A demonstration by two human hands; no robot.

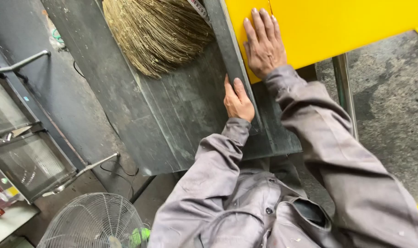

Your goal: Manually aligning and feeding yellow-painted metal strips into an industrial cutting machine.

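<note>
Head view: flat bright-yellow sheet-metal panel (328,27) cut off at top and right edges, full size can't be told. Right hand (264,43) lies flat on it, fingers spread, palm down, not clenched, grasping nothing. Just left of that grip, long dark-grey steel strip (232,59) runs along the panel's edge, long axis pointing away from the person and slightly left; far end out of frame. Left hand (238,102) presses the strip's near part, fingers loosely curved against it, thumb side hidden. Both rest on a dark worn metal tabletop (172,110), with a straw broom head (158,32) w/ handle unseen. Below: concrete floor (392,101), wire fan guard (94,222).
</note>
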